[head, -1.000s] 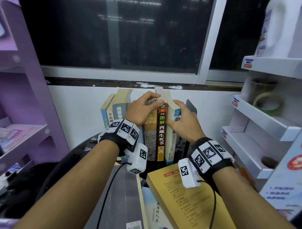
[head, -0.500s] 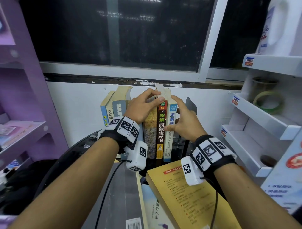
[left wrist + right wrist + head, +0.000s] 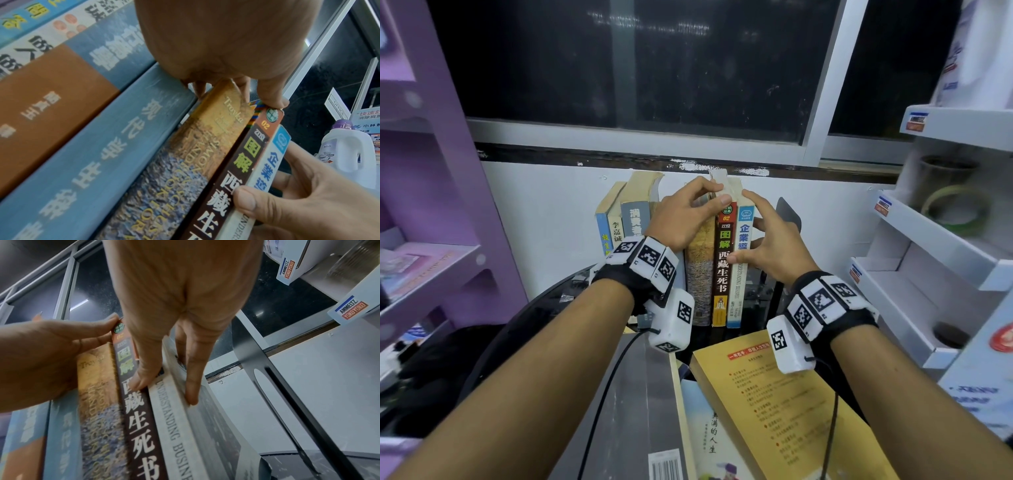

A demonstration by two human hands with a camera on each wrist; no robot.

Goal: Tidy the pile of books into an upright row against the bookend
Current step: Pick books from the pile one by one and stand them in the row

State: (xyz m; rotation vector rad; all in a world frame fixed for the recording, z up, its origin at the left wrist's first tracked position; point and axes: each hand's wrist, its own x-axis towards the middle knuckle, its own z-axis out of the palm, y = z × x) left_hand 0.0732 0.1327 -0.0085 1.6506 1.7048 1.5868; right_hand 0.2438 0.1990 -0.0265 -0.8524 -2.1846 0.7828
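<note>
At the near edge of the tabletop (image 3: 640,404), a yellow paperback (image 3: 784,411) lies flat on other loose books, not yet shelved. It looks light and floppy; take it by the spine edge, judged stiffest. Farther back, your right hand (image 3: 774,246) pinches the white business book (image 3: 739,274), thumb on spine, fingers on its outer cover. Your left hand (image 3: 685,219) curls over the top of the brown-spined book (image 3: 722,267). The row stands upright; the black bookend (image 3: 287,386) stands just beyond, a gap remaining.

Dim indoor light, dark window (image 3: 640,61) with faint glare, wide-angle edge distortion, blurred wrist close-ups
</note>
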